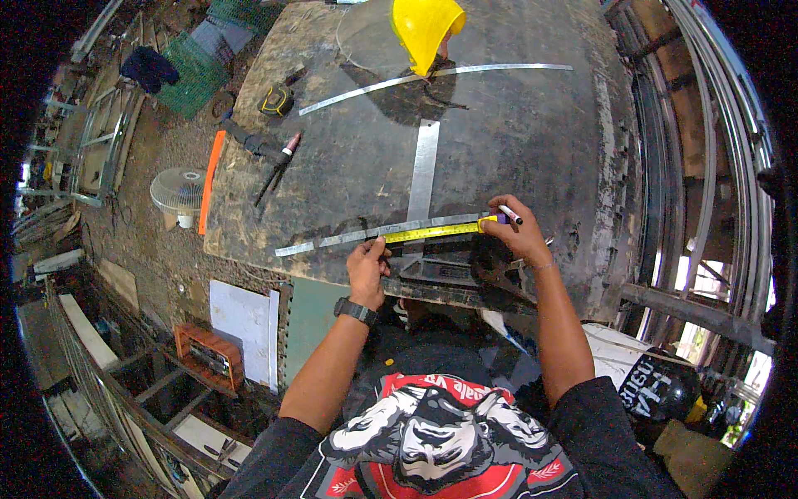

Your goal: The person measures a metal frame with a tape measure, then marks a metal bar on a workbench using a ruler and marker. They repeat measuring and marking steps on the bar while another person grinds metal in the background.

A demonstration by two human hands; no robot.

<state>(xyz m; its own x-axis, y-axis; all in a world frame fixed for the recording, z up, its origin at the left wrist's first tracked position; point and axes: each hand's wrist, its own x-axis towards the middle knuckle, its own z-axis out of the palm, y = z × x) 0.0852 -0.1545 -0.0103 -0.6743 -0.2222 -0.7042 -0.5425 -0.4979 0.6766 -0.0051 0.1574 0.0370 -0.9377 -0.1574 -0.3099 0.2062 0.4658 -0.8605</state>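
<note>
A yellow tape measure blade (pixel 432 232) lies stretched along a flat metal strip (pixel 374 232) near the front edge of the dark, scuffed table (pixel 532 125). The left hand (pixel 366 268) presses down on the blade's near end with curled fingers, pinning it to the strip. The right hand (pixel 517 231) holds the blade's far end against the strip and also grips a marker pen (pixel 509 214), its tip pointing up and away from the metal.

A second, shorter strip (pixel 424 170) runs away from the first at a right angle, touching or nearly touching it. Farther back lie a long curved strip (pixel 432 76), a yellow hard hat (pixel 426 29), a tape measure case (pixel 276 101) and a welding torch (pixel 278 160).

The risks, as I judge them, are small but real. The blade is held only by finger pressure at both ends, so if either hand lifts it could slide or snap back and the reading would be lost. The strip is not clamped — a nudge could shift it against the crossing piece. It also sits close to the table's edge, and its thin cut edges could nick a finger.
</note>
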